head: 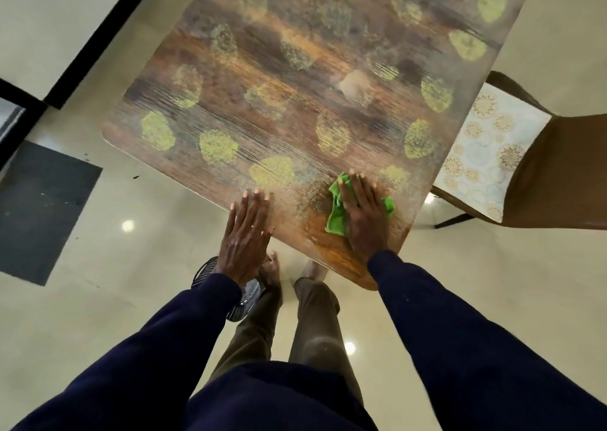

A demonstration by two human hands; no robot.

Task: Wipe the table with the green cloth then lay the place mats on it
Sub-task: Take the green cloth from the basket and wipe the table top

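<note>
The right grip (363, 214), fingers straight, presses the cloth (335, 222) flat on the counter (295, 86) near its edge, while the left grip (246, 230) rests wide and flat nearby.

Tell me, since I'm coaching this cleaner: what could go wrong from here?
The green cloth is bunched under the right hand close to the table edge, so a stroke might drag it off. The left hand, flat on that edge, could leave prints on the surface.
</note>
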